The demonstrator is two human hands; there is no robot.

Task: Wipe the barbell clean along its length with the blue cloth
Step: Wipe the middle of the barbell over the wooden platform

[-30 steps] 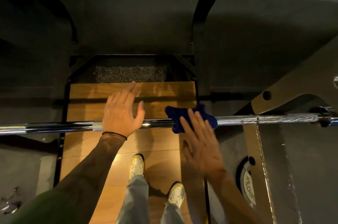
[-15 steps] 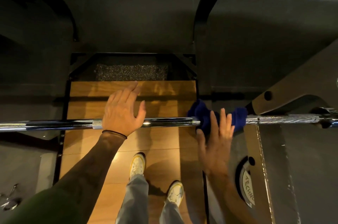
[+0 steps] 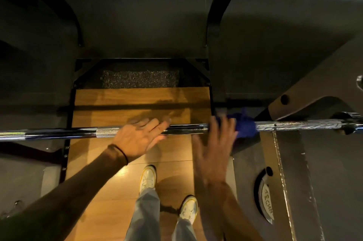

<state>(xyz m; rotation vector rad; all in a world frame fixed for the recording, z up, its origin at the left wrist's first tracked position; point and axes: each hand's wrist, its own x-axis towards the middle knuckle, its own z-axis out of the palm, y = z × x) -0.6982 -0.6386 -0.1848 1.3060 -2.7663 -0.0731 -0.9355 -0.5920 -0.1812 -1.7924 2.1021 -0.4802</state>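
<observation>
The chrome barbell (image 3: 184, 129) runs left to right across the view at waist height, over the wooden platform. My left hand (image 3: 138, 137) lies flat on the bar near its left knurled section, fingers stretched to the right and gripping nothing. My right hand (image 3: 215, 142), blurred by motion, presses the blue cloth (image 3: 244, 125) against the bar with fingers extended. The cloth is bunched over the bar just right of the platform's edge, near the rack's support arm.
The wooden platform (image 3: 137, 99) lies below, with my two white shoes (image 3: 147, 178) on it. A grey rack arm (image 3: 314, 91) rises at the right, above a stored weight plate (image 3: 267, 204). Black rack uprights (image 3: 216, 8) stand behind, with dark rubber floor around them.
My right hand slid the blue cloth rightward along the bar, from its middle to near the rack arm. My left hand turned its fingers to the right and shifted slightly right.
</observation>
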